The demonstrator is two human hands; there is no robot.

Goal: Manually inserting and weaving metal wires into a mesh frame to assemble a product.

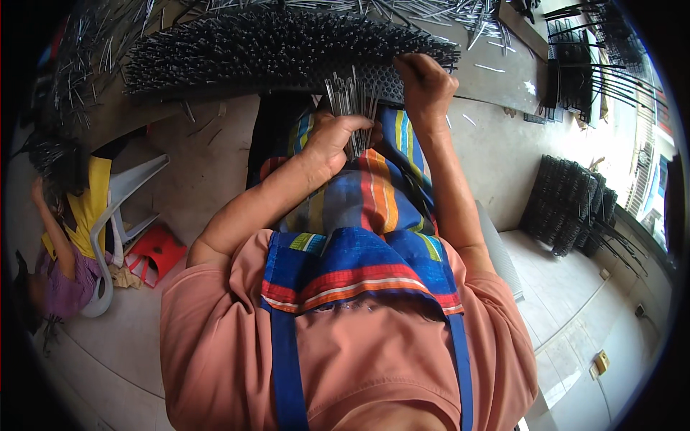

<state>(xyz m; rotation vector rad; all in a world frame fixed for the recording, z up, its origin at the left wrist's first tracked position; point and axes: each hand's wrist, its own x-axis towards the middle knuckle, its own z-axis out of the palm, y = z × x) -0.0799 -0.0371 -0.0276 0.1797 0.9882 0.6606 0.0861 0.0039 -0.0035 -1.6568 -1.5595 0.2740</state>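
My left hand is closed around a bundle of thin, shiny metal rods, which stand roughly upright above my lap. Just beyond it lies a long dark board full of round holes. Crowded over most of that board are short dark rods standing on end; bare holes show along its near right part. My right hand is raised over the board's right end, fingers curled and pinched together. Whatever lies between those fingertips cannot be made out.
Loose rods are strewn over the table behind the board. At left, another person in a purple top sits by a white chair and a red bag. Stacked black wire racks stand on the floor at right.
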